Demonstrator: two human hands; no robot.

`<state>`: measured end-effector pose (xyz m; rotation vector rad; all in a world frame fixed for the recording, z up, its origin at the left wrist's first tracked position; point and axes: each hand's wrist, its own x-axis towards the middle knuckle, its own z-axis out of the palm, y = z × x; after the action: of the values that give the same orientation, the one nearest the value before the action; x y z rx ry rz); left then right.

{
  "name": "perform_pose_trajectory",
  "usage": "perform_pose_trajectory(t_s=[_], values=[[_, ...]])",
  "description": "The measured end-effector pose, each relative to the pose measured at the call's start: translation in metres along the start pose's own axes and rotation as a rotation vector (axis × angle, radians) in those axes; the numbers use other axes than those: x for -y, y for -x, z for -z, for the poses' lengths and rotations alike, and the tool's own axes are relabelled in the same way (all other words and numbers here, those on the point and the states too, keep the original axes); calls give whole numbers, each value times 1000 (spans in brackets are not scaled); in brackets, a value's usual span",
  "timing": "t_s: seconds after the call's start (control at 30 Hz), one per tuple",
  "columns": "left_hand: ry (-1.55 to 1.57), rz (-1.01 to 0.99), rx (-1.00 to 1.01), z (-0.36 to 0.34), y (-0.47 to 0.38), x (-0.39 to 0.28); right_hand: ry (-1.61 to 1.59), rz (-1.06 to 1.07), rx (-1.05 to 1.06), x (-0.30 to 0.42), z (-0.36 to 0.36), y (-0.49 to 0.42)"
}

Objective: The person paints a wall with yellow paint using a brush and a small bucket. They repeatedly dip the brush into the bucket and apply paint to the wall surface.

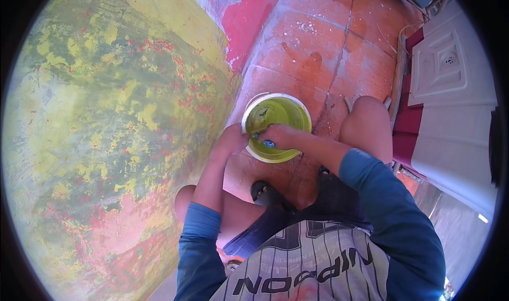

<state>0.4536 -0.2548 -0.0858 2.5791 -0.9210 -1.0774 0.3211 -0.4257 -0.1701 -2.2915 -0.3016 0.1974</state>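
A round white bucket (274, 95) stands on the floor between my knees, with yellow-green paint inside it. At its left side my left hand (234, 138) is closed on the rim, the fingertips partly out of sight. My right hand (281, 136) reaches over the bucket's opening from the right, closed around a tool with a blue handle (269, 143). The handle's end sticks out below my fist. The tool's working part is hidden, so its kind is unclear. A dark patch, perhaps a reflection, shows on the paint.
A wall (119, 102) with patchy yellow, green and red paint rises close on the left. Reddish floor tiles (302, 58) bear pale flecks. A white panelled plastic object (441, 70) stands along the right. My sandalled foot (264, 193) is just below the bucket.
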Motion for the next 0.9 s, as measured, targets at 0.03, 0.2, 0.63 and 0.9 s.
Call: perform_pose_trajectory(t_s=[0.03,0.2,0.63,0.9], values=[[-21,21,0,0,0,0,-63,-39,85,2,0,1],[38,61,49,6,3,-2,-176,-17,-153,-8,26,-8],[-27,55,9,9,6,-19,-224,-52,-75,-4,17,-5],[-6,11,-32,3,10,-22,146,122,-309,-6,-1,0]])
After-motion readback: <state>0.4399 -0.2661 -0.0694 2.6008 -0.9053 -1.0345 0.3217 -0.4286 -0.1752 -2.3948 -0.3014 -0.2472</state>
